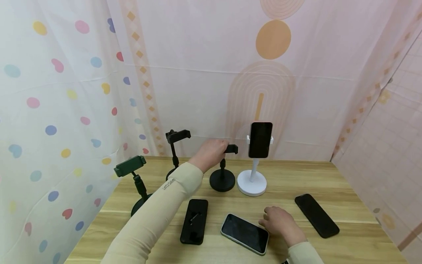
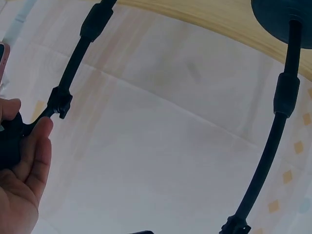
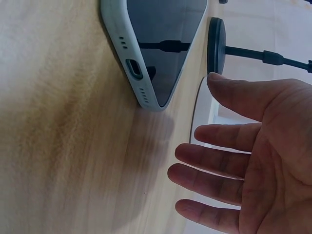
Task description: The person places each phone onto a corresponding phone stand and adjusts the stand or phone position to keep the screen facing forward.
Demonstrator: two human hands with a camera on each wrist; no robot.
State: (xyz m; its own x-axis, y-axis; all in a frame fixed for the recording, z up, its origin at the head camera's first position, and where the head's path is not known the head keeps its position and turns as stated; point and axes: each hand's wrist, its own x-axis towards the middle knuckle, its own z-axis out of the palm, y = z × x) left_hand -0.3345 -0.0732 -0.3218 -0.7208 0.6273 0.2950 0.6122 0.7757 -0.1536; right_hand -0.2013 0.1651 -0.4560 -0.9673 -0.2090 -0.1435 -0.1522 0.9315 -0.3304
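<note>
My left hand [image 1: 211,152] grips the clamp of a black phone stand [image 1: 222,179]; in the left wrist view the fingers of that hand [image 2: 24,168] curl round the dark clamp [image 2: 9,146]. Close to the right end of a light-framed phone [image 1: 245,234], my right hand [image 1: 281,224] hovers low. In the right wrist view this hand [image 3: 263,161] has its fingers spread and holds nothing, with the phone's edge [image 3: 134,68] beyond the fingertips. A white stand [image 1: 252,182] beside the gripped one carries an upright phone [image 1: 260,140].
A green stand [image 1: 130,166] and another black stand [image 1: 178,136] stand at the left. One black phone [image 1: 194,222] lies front left, another [image 1: 317,215] at the right of the wooden table [image 1: 296,176]. Patterned curtains [image 1: 197,44] hang behind and at the sides.
</note>
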